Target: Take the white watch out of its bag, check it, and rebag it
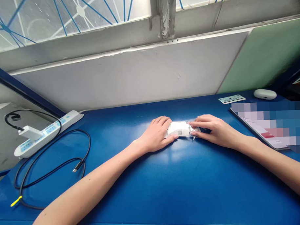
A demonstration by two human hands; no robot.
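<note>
A small clear plastic packet with a white label [179, 128] lies on the blue tabletop [152, 184], a square printed code showing near the label's lower edge. Over its left end is my left hand [157, 133], thumb along the near edge and fingers around the far side, closed on it. At the other end, my right hand [214, 128] pinches the crinkled plastic between thumb and fingers. What is inside the packet is hidden by the label and my fingers.
At left lie a white power strip [51, 132] with a plugged-in charger [31, 133] and a looped black cable [79, 164]. To the right are a tablet-like device [259, 130], partly blurred, a card [232, 99] and a white earbud case [265, 94]. A wall panel [139, 76] rises behind.
</note>
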